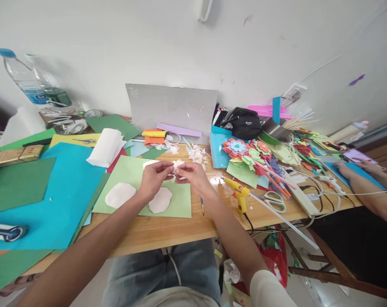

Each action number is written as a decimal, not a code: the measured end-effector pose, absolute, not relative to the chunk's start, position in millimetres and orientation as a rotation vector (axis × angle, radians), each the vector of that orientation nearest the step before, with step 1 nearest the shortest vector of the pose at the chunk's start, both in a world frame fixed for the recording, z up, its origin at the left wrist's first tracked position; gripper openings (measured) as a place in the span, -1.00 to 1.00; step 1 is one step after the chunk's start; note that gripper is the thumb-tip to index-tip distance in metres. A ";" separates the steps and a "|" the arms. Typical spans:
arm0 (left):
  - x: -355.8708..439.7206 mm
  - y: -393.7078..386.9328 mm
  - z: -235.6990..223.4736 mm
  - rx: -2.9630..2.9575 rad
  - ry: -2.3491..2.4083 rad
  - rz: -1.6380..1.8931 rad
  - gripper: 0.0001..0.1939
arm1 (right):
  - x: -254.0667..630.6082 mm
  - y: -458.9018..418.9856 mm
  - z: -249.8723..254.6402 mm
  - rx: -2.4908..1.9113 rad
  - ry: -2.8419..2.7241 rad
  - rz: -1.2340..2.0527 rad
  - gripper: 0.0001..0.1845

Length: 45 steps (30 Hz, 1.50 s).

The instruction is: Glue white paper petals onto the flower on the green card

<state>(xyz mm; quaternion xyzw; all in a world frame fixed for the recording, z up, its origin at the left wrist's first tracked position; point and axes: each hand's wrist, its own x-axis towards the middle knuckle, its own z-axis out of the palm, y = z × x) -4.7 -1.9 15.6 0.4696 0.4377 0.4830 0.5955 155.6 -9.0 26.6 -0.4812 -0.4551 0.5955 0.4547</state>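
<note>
A small ruffled piece of white paper (178, 164) is pinched between the fingertips of both my hands, above a light green sheet (181, 209). My left hand (155, 178) is closed on its left side, and my right hand (196, 178) grips it from the right. Two white paper discs (120, 195) with uneven edges lie on the green sheet, and a further white piece (148, 163) is partly hidden behind my left hand. White paper scraps (198, 154) are scattered just beyond my right hand. A thin blue-handled tool (202, 206) rests by my right wrist.
To the right are a yellow glue gun (240, 194), scissors (274, 201), paper flowers (238, 148) and a white power strip (300, 194) with cables. Blue card (74, 192) and a tissue pack (106, 147) lie left. Another person's hands (348, 172) are at the far right.
</note>
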 end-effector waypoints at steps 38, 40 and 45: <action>-7.6 0.0 16.3 1.192 1.011 1.062 -0.60 | 165.5 -7.3 27.4 -1.256 -1.240 1.431 -0.67; -8.5 0.6 17.3 1.215 1.006 1.046 -0.60 | 166.2 -5.8 25.1 -1.281 -1.269 1.405 -0.67; -10.2 0.9 19.9 1.232 0.994 1.022 -0.58 | 166.8 -4.1 21.5 -1.243 -1.293 1.440 -0.68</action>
